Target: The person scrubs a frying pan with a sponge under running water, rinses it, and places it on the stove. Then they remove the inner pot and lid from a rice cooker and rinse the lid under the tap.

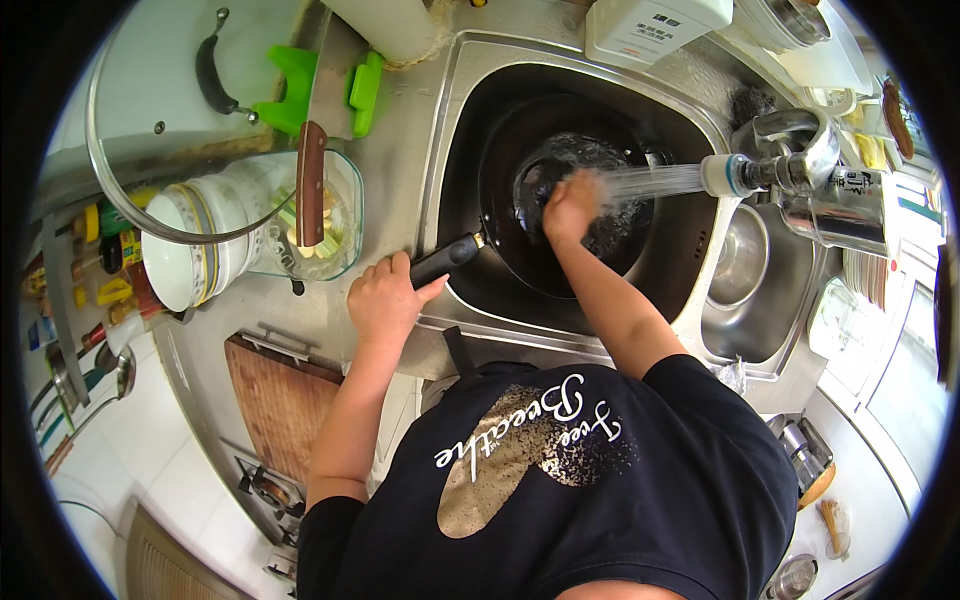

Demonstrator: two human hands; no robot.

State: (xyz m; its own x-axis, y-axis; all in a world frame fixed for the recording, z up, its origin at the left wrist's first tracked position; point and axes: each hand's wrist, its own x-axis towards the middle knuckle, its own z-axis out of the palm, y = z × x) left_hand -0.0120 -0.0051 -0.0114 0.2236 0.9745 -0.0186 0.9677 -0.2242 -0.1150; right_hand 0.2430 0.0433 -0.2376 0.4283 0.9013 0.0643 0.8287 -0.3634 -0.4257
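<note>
A dark wok sits in the large basin of a stainless steel sink. My left hand grips the wok's black handle at the basin's left edge. Inside the wok, my right hand reaches down into moving water, its fingers blurred and partly hidden. Whether it holds a cloth or anything else does not show. From the right, a spray of water runs out of the faucet onto the wok and my right hand.
Left of the sink stand a glass dish with cut green stalks, a wooden-handled knife, stacked bowls and a glass lid. A white jug is behind the basin. A metal bowl lies in the small right basin.
</note>
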